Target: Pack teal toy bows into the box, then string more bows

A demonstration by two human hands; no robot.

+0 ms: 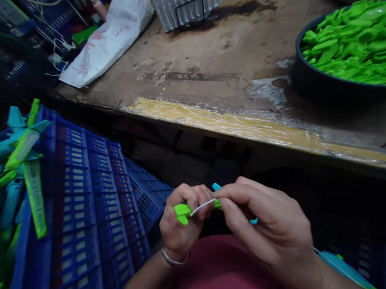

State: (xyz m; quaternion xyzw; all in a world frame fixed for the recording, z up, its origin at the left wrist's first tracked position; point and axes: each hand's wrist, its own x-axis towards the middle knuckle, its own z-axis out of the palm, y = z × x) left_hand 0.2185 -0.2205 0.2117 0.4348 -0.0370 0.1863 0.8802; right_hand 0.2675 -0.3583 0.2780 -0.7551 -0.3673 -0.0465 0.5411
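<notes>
My left hand (pixel 182 226) grips a small bright green plastic piece (pixel 182 212) low in the middle of the view, over my lap. My right hand (pixel 267 233) pinches a thin white strip (pixel 202 206) that runs from the green piece, together with a teal plastic part (pixel 216 187) mostly hidden under its fingers. The two hands touch each other around these parts. A silver bangle (pixel 170 258) circles my left wrist.
A blue plastic crate (pixel 92 205) at the left holds several assembled teal-and-green pieces (pixel 16 167). On the worn workbench (pixel 225 53) sit a dark round tub (pixel 314 83) of green parts (pixel 358 44), a white bag (pixel 109 38) and a white ribbed box (pixel 185 0).
</notes>
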